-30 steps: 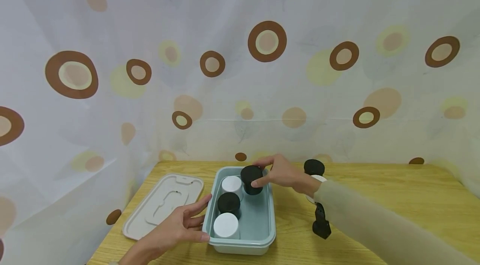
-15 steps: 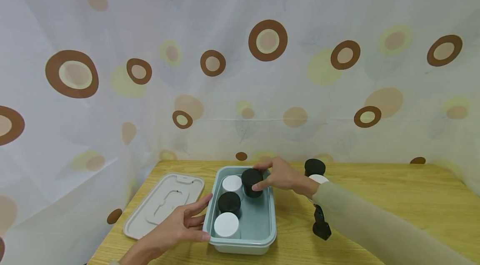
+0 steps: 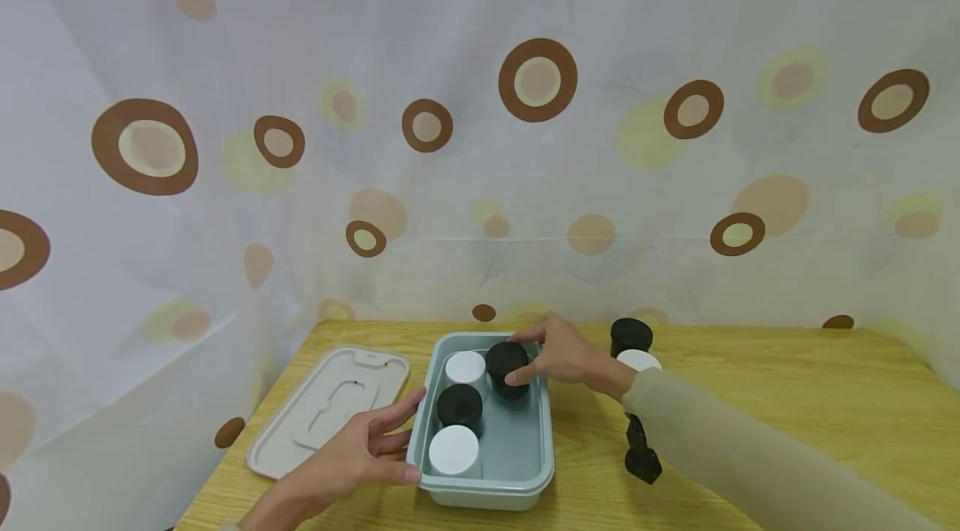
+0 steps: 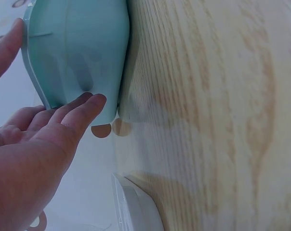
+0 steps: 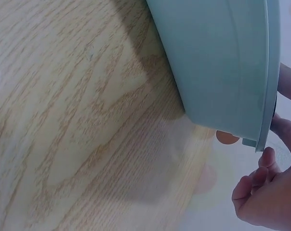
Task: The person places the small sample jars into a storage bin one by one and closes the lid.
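Note:
A pale blue plastic box (image 3: 483, 501) stands on the table with its top uncovered. Along its left side are two white-lidded jars (image 3: 454, 448) and, between them, a black-lidded jar (image 3: 460, 406). My right hand (image 3: 567, 354) pinches a black jar (image 3: 506, 358) between thumb and fingers, low inside the box's far right corner, beside the far white one. At the box's left wall, my left hand (image 3: 337, 458) has its fingers extended; the left wrist view shows fingertips (image 4: 98, 99) against the outer wall. The right wrist view shows mostly the box's outer side (image 5: 218, 57), which hides the held jar.
A light grey lid (image 3: 315, 418) lies on the wooden table left of the box. Right of it, partly behind my right sleeve, are another black jar (image 3: 632, 335), a white one (image 3: 639, 359) and a small black object (image 3: 642, 456). A patterned curtain (image 3: 480, 181) hangs behind.
The black jar in my right hand has gone down a little into the far right corner of the box. My left hand stays at the box's left side.

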Available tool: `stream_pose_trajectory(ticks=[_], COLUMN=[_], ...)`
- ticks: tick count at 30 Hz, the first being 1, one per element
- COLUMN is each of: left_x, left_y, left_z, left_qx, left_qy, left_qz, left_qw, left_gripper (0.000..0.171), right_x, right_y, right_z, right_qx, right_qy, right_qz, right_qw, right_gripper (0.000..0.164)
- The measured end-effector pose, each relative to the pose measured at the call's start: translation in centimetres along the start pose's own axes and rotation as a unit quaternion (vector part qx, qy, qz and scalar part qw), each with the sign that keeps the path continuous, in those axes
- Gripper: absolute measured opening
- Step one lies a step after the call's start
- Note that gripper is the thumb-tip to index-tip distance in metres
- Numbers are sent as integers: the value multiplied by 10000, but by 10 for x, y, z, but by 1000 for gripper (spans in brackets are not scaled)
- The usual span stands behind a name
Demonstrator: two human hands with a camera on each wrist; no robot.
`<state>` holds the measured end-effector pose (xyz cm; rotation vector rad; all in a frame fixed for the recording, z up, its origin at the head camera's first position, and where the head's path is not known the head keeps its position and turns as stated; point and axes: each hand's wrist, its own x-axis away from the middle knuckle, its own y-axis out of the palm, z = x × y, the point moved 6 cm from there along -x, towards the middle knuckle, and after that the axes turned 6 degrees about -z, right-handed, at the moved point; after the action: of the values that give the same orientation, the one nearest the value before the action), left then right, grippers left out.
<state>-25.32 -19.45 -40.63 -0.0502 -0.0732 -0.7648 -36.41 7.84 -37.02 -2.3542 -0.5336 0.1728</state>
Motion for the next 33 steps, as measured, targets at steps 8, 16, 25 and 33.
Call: stream_pose_trajectory(ticks=[8, 16, 25, 33], left_x=[0, 0, 0, -1], left_y=[0, 1, 1, 2], left_z=[0, 1, 1, 1], left_qx=[13, 14, -8, 2], left_qy=[61, 86, 67, 40], left_qz=[-55, -44, -27, 14], left_qw=[10000, 10000, 10000, 10000], left_gripper=[93, 94, 94, 95], right_x=[3, 4, 4, 22], right_y=[1, 4, 7, -22], right_z=[-2, 1, 4, -9], right_qx=[275, 607, 870, 557], right_qy=[215, 502, 591, -248], right_qz=[124, 332, 419, 415], right_qw=[9993, 9963, 9936, 9973], right_gripper=[61, 61, 60, 41])
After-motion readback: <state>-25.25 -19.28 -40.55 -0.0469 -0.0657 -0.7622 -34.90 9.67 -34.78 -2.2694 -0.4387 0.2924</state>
